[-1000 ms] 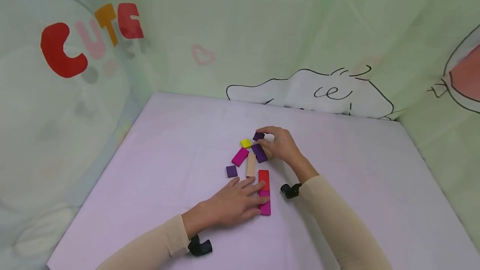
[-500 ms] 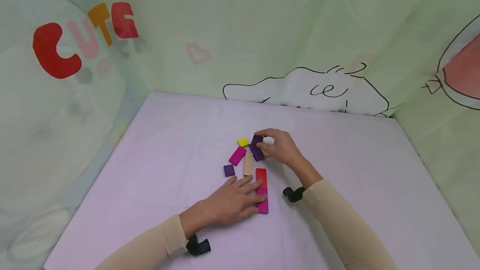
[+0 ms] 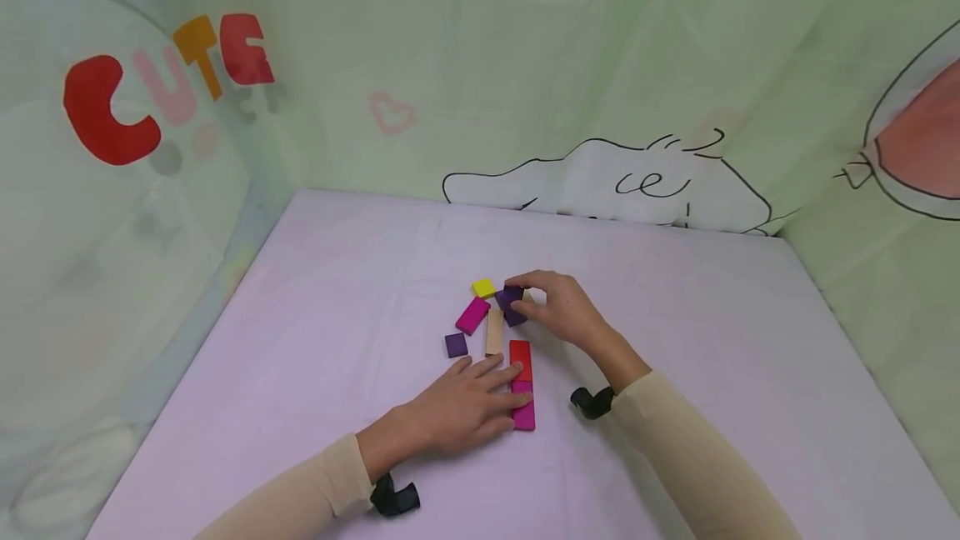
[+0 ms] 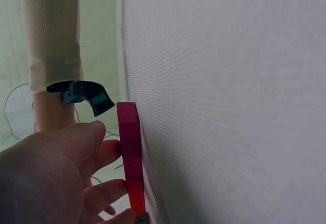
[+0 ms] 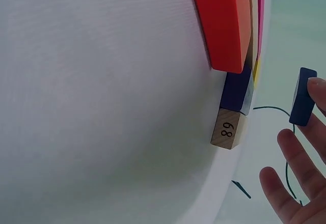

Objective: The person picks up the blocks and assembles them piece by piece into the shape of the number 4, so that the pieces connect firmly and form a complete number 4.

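Observation:
My right hand [image 3: 566, 307] pinches a small dark purple block [image 5: 301, 99] between thumb and finger, its other fingers spread. In the head view that block overlaps a longer dark purple block [image 3: 514, 317] lying on the table; the right wrist view shows the held one raised off the surface. My left hand [image 3: 457, 411] lies palm down with fingers stretched out. Its fingertips touch a red block [image 3: 521, 355] and a magenta block [image 3: 524, 417], which lie end to end in a line.
Around the hands lie a plain wooden block [image 3: 494, 332], a slanted magenta block [image 3: 472, 316], a yellow block [image 3: 483, 288] and a small purple block [image 3: 456, 346]. A numbered wooden block [image 5: 226, 128] adjoins the long purple one. Patterned cloth [image 3: 525, 48] hangs behind the table.
My right hand has drawn slightly nearer with the small purple block, which now overlaps the long purple one more. The left hand keeps its place on the red and magenta blocks.

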`<state>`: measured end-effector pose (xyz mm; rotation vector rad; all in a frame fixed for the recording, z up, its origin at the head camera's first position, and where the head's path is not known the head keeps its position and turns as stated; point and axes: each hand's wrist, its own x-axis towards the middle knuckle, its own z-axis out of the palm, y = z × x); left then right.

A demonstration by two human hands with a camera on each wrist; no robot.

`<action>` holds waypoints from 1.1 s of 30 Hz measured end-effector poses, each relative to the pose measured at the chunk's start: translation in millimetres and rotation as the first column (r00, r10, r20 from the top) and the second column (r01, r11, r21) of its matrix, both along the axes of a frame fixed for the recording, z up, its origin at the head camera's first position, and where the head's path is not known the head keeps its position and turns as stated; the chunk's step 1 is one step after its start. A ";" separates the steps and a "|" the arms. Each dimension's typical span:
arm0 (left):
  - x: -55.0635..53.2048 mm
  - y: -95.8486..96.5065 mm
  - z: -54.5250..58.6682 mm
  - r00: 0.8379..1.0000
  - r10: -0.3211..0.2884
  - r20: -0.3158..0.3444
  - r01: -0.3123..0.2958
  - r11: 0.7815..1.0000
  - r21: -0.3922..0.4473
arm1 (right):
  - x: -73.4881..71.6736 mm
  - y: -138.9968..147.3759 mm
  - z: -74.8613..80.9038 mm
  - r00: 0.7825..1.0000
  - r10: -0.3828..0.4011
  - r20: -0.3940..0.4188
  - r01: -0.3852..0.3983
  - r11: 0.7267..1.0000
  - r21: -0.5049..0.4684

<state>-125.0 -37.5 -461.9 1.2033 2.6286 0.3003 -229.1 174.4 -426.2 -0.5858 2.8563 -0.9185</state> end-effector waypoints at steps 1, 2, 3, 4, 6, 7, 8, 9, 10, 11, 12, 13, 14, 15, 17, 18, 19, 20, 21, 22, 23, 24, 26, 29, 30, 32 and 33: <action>0.3 0.0 0.1 1.000 0.001 0.002 -0.001 1.000 0.002 | 0.9 0.3 0.0 1.000 0.004 -0.003 -0.004 1.000 0.002; 0.5 0.0 0.3 1.000 0.001 0.003 -0.001 1.000 0.005 | 1.8 0.6 -0.2 1.000 0.007 -0.007 -0.007 1.000 0.006; 0.8 0.0 0.3 1.000 0.001 0.003 -0.001 1.000 0.008 | 2.4 0.8 -0.5 1.000 0.011 -0.009 -0.010 1.000 0.006; 1.0 0.0 0.3 1.000 0.001 0.007 -0.001 1.000 0.011 | 3.1 1.0 -0.9 1.000 0.015 -0.010 -0.015 1.000 0.008; 1.6 0.0 0.8 1.000 0.001 0.011 -0.002 1.000 0.018 | 4.5 1.7 -2.3 1.000 0.023 -0.010 -0.022 1.000 0.015; 1.7 0.1 0.7 1.000 0.002 0.016 -0.003 1.000 0.020 | 5.0 2.0 -3.3 1.000 0.027 -0.011 -0.027 0.999 0.020; 2.0 0.0 0.6 1.000 0.003 0.020 -0.003 1.000 0.022 | 5.8 2.5 -3.8 1.000 0.030 -0.010 -0.029 0.999 0.025; 2.1 0.0 0.5 1.000 0.002 0.020 -0.003 1.000 0.022 | 6.6 2.9 -4.1 0.999 0.033 -0.008 -0.033 0.999 0.028; 2.1 0.0 0.2 1.000 0.003 0.024 -0.003 1.000 0.022 | 7.4 3.4 -4.4 0.999 0.037 -0.007 -0.037 0.999 0.031; 2.2 -0.1 0.1 1.000 0.003 0.024 -0.004 1.000 0.025 | 8.3 3.9 -4.5 0.999 0.040 -0.008 -0.040 0.999 0.034; 2.2 -0.2 -0.6 1.000 0.004 0.024 -0.004 1.000 0.027 | 9.0 4.5 -4.6 0.999 0.045 -0.012 -0.044 0.998 0.037; 2.1 -0.3 -1.3 1.000 0.004 0.023 -0.004 1.000 0.030 | 9.8 4.9 -4.3 0.999 0.048 -0.014 -0.048 0.998 0.039; 2.1 -0.7 -2.0 1.000 0.002 0.018 -0.003 0.999 0.034 | 10.7 5.3 -3.7 0.998 0.053 -0.016 -0.052 0.998 0.039; 2.0 -0.9 -2.8 1.000 0.001 0.013 -0.001 0.999 0.040 | 11.4 5.9 -3.7 0.998 0.057 -0.019 -0.056 0.998 0.040; 1.6 -1.4 -4.8 1.000 -0.001 0.003 0.001 0.999 0.049 | 12.8 6.9 -3.6 0.998 0.064 -0.026 -0.063 0.997 0.044; 1.3 -1.6 -5.7 1.000 -0.003 -0.005 0.003 0.999 0.051 | 13.5 7.3 -3.6 0.997 0.067 -0.027 -0.065 0.997 0.046; 1.1 -1.9 -6.2 1.000 -0.005 -0.010 0.005 0.999 0.054 | 14.3 7.6 -3.6 0.997 0.069 -0.027 -0.068 0.997 0.047; 0.9 -2.1 -6.7 1.000 -0.006 -0.014 0.007 0.998 0.056 | 15.0 8.2 -4.1 0.997 0.072 -0.028 -0.070 0.996 0.049; 0.6 -1.9 -6.9 1.000 -0.007 -0.014 0.007 0.998 0.055 | 15.9 8.5 -4.2 0.997 0.073 -0.028 -0.072 0.996 0.049; 0.4 -1.8 -7.1 1.000 -0.006 -0.013 0.006 0.999 0.054 | 16.8 8.8 -4.5 0.997 0.074 -0.027 -0.072 0.996 0.050; 0.3 -1.6 -6.9 1.000 -0.005 -0.012 0.006 0.999 0.052 | 17.8 9.0 -4.9 0.997 0.073 -0.026 -0.072 0.996 0.050; 0.2 -1.5 -6.6 1.000 -0.004 -0.010 0.005 0.999 0.050 | 18.8 9.1 -5.3 0.997 0.071 -0.024 -0.070 0.996 0.051; 0.4 -1.0 -5.8 1.000 -0.001 -0.004 0.001 0.999 0.044 | 20.6 9.1 -6.3 0.998 0.065 -0.018 -0.064 0.997 0.052; 1.0 -0.5 -3.9 1.000 0.003 0.003 -0.003 0.999 0.043 | 22.3 8.5 -7.8 0.999 0.054 -0.005 -0.053 0.997 0.051; 1.3 -0.5 -3.1 1.000 0.004 0.006 -0.005 0.999 0.043 | 22.5 8.3 -8.2 0.999 0.052 -0.002 -0.052 0.997 0.052; 1.7 -0.4 -1.5 1.000 0.006 0.010 -0.007 0.999 0.047 | 22.9 8.2 -9.3 0.999 0.052 0.004 -0.052 0.997 0.055; 2.1 -0.5 -0.6 1.000 0.007 0.014 -0.008 0.999 0.049 | 23.2 8.4 -9.7 0.999 0.054 0.004 -0.054 0.997 0.057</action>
